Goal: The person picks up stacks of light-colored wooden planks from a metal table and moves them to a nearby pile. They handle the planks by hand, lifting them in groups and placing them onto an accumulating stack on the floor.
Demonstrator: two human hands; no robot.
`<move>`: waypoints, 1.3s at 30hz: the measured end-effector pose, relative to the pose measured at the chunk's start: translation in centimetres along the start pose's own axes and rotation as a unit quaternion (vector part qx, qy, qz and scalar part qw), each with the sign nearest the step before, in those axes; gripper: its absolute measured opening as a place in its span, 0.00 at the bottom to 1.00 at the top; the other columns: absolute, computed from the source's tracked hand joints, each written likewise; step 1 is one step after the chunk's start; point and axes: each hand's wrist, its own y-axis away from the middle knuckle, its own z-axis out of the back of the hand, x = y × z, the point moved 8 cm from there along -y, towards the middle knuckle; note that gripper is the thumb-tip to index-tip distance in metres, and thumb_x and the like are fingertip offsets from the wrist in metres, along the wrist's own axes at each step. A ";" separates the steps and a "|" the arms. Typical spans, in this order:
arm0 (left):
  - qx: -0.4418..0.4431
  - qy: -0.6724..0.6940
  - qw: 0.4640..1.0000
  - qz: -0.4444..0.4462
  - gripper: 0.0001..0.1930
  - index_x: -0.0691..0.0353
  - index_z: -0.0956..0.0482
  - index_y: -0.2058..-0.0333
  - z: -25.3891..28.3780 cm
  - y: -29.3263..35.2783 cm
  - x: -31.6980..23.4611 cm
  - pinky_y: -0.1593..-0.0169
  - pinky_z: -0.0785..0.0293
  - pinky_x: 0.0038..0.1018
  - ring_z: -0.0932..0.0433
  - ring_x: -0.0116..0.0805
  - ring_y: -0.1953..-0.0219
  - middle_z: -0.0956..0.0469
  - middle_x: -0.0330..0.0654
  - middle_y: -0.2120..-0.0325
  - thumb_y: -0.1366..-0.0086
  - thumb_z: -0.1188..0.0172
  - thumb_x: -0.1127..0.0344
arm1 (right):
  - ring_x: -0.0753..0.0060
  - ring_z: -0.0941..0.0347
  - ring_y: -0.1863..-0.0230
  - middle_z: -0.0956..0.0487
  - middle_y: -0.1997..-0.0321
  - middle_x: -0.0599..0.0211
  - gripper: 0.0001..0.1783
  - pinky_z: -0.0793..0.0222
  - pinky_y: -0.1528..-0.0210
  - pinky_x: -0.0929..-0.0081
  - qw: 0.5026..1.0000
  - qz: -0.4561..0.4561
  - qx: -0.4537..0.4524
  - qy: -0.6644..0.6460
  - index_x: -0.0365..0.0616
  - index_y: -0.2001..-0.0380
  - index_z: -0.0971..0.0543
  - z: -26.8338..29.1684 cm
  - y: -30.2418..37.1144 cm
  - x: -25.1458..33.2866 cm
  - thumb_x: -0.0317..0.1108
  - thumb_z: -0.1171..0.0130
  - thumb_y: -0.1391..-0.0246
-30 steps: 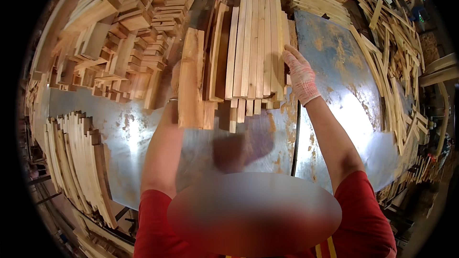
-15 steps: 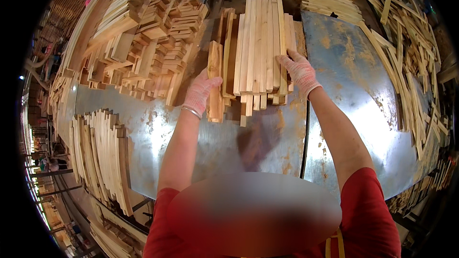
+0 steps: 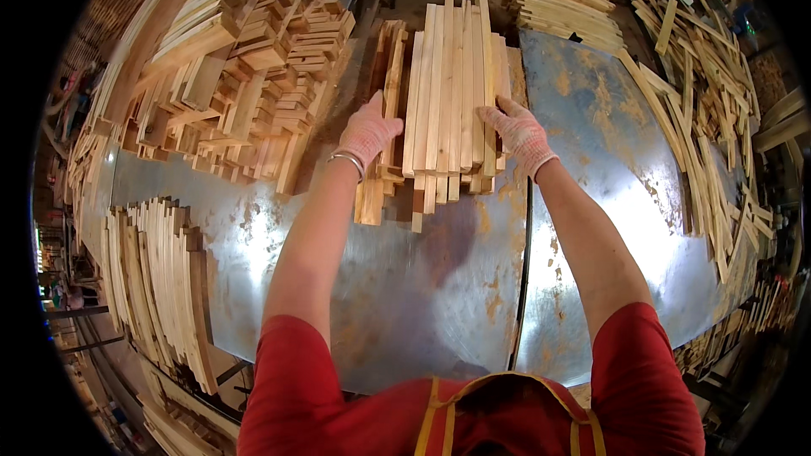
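Observation:
A stack of pale wooden strips [image 3: 443, 93] lies lengthwise on the metal table before me, its near ends uneven. My right hand [image 3: 517, 129], in a pinkish-white knit glove, grips the right edge of this stack, thumb on top and fingers along the outer side. A smaller pile of darker wooden strips [image 3: 392, 76] lies beside the stack on the left, with a narrow gap between them. My left hand [image 3: 370, 129], gloved alike, holds that pile from its left side, the thumb reaching across the top. Part of its fingers is hidden.
Large stacked wood pieces [image 3: 253, 76] fill the far left. More strips [image 3: 156, 279] stand bundled at the near left. Another stack [image 3: 562, 8] lies at the back, and loose strips [image 3: 705, 118] are heaped on the right. A dark seam [image 3: 525, 262] crosses the metal table [image 3: 380, 304].
My left hand has moved slightly up and right along the small pile, and the piece it held now lies closer in with that pile. My right hand stays at the stack's right edge.

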 end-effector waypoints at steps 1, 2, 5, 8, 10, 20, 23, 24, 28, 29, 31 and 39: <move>-0.011 -0.075 0.997 0.023 0.41 0.62 0.41 0.26 0.1 0.1 0.4 0.33 0.30 0.37 0.24 0.52 0.37 0.25 0.59 0.36 0.36 0.35 0.62 | 0.67 0.19 0.47 0.18 0.40 0.57 0.42 0.20 0.51 0.69 1.000 0.003 0.004 0.006 0.38 0.27 0.32 -0.1 -0.1 0.0 0.51 0.34 0.36; -0.003 -0.084 0.996 0.011 0.42 0.62 0.44 0.25 0.2 0.5 0.6 0.32 0.30 0.39 0.25 0.57 0.35 0.26 0.63 0.36 0.35 0.37 0.60 | 0.66 0.19 0.47 0.18 0.40 0.57 0.41 0.21 0.50 0.69 1.000 0.006 -0.005 0.008 0.38 0.28 0.31 0.0 -0.1 0.2 0.51 0.34 0.37; -0.019 -0.201 0.979 0.005 0.40 0.60 0.43 0.26 0.1 0.7 -0.3 0.38 0.23 0.43 0.21 0.58 0.40 0.21 0.62 0.42 0.33 0.40 0.59 | 0.65 0.19 0.46 0.17 0.40 0.56 0.38 0.23 0.46 0.69 1.000 0.012 -0.016 0.010 0.37 0.31 0.28 0.2 -0.1 0.3 0.49 0.33 0.38; -0.038 -0.221 0.974 -0.017 0.37 0.62 0.39 0.28 0.3 1.2 -1.0 0.40 0.21 0.45 0.20 0.60 0.43 0.20 0.62 0.45 0.33 0.39 0.59 | 0.61 0.19 0.44 0.16 0.41 0.54 0.33 0.25 0.42 0.67 0.999 0.031 -0.006 -0.020 0.38 0.36 0.22 0.2 -1.4 -0.6 0.47 0.35 0.38; -0.056 -0.212 0.976 -0.009 0.35 0.63 0.37 0.31 0.5 1.2 -1.1 0.41 0.21 0.47 0.20 0.60 0.43 0.19 0.63 0.46 0.34 0.40 0.60 | 0.57 0.19 0.45 0.16 0.43 0.53 0.32 0.24 0.43 0.66 0.996 0.009 -0.027 0.083 0.39 0.36 0.23 0.9 -1.6 0.2 0.46 0.37 0.39; -0.067 0.196 0.977 -0.058 0.26 0.69 0.22 0.43 3.2 10.3 -5.9 0.56 0.19 0.30 0.17 0.35 0.62 0.16 0.46 0.58 0.40 0.35 0.66 | 0.68 0.19 0.56 0.13 0.54 0.60 0.23 0.25 0.49 0.69 0.980 -0.003 -0.168 -0.108 0.40 0.48 0.15 15.4 8.6 -5.9 0.41 0.40 0.43; -0.096 0.153 0.978 -0.103 0.24 0.68 0.22 0.44 -1.6 14.9 -10.7 0.56 0.20 0.30 0.18 0.34 0.63 0.16 0.47 0.59 0.40 0.34 0.66 | 0.65 0.18 0.56 0.13 0.54 0.59 0.23 0.24 0.51 0.68 0.975 -0.014 -0.206 -0.086 0.43 0.46 0.16 19.1 12.3 -11.8 0.41 0.40 0.42; -0.086 0.136 0.980 -0.117 0.27 0.68 0.23 0.42 -4.3 15.7 -11.7 0.52 0.19 0.29 0.17 0.35 0.59 0.16 0.48 0.56 0.39 0.33 0.66 | 0.62 0.17 0.56 0.13 0.54 0.57 0.22 0.24 0.51 0.67 0.973 -0.015 -0.214 -0.080 0.44 0.46 0.16 20.0 13.4 -13.5 0.41 0.40 0.41; -0.116 -0.015 0.980 -0.163 0.33 0.70 0.25 0.39 -17.5 16.3 -14.4 0.44 0.20 0.36 0.17 0.49 0.48 0.18 0.57 0.48 0.40 0.30 0.61 | 0.49 0.18 0.50 0.14 0.51 0.50 0.20 0.24 0.47 0.62 0.979 -0.032 -0.193 0.048 0.44 0.48 0.18 21.0 15.4 -20.1 0.43 0.42 0.37; -0.186 -0.109 0.962 -0.169 0.34 0.71 0.25 0.39 -20.6 16.2 -14.6 0.42 0.21 0.39 0.19 0.53 0.45 0.18 0.60 0.47 0.41 0.29 0.59 | 0.45 0.19 0.48 0.15 0.51 0.49 0.20 0.24 0.46 0.59 0.985 -0.028 -0.164 0.054 0.44 0.48 0.20 20.2 15.8 -20.4 0.45 0.42 0.36; -0.039 -0.033 0.998 -0.030 0.43 0.70 0.30 0.33 -29.0 15.5 -14.0 0.38 0.24 0.44 0.23 0.59 0.39 0.23 0.64 0.42 0.43 0.27 0.52 | 0.42 0.20 0.47 0.15 0.51 0.51 0.21 0.26 0.44 0.57 0.982 0.055 -0.029 0.177 0.47 0.45 0.23 17.5 17.0 -20.0 0.45 0.42 0.37; -0.111 -0.158 0.981 0.005 0.46 0.58 0.45 0.25 -36.7 19.1 -17.0 0.44 0.21 0.47 0.18 0.62 0.49 0.20 0.64 0.48 0.41 0.36 0.55 | 0.47 0.29 0.34 0.22 0.37 0.55 0.33 0.33 0.33 0.55 0.977 0.072 0.002 0.199 0.49 0.34 0.29 30.5 24.2 -29.8 0.44 0.38 0.41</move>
